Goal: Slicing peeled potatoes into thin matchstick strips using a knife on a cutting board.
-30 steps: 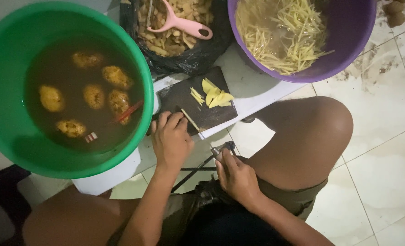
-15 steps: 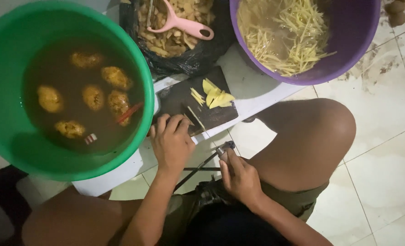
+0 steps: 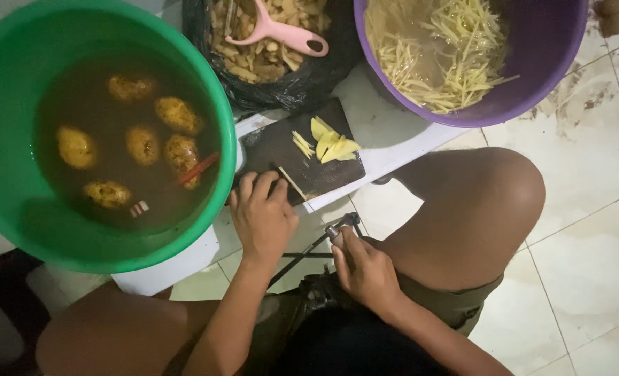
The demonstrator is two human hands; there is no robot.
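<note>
Sitting over a white tiled floor (image 3: 588,230), open and bare to the right of both hands. Crowding the left: a green tub (image 3: 17,174) of dark water with potatoes (image 3: 145,143) floating in it, its rim overlapping the near-left corner of the black board (image 3: 281,150) and ending just beside the left hand (image 3: 262,216). Standing beyond the board: a black bag (image 3: 295,83) of peelings with a pink peeler (image 3: 281,31) lying on top, and a purple tub (image 3: 539,63) of thin yellow strips. Leaving little room around the board except toward the knee (image 3: 490,188) on the right.

Resting the left hand knuckles up on the board's near edge, fingers curled down and pressing a thin pale strip (image 3: 292,183) that is sticking out past the fingertips; not gripping it round, only pinning it. Lying further out from those fingers: yellow slices (image 3: 331,145) and a few cut sticks (image 3: 301,143), near the board's middle.

Holding the right hand (image 3: 365,268) low by the lap, closed around a small grey-handled tool (image 3: 336,230); its tip is poking out above the thumb, well short of the board. Whether it is a blade: cannot tell.
</note>
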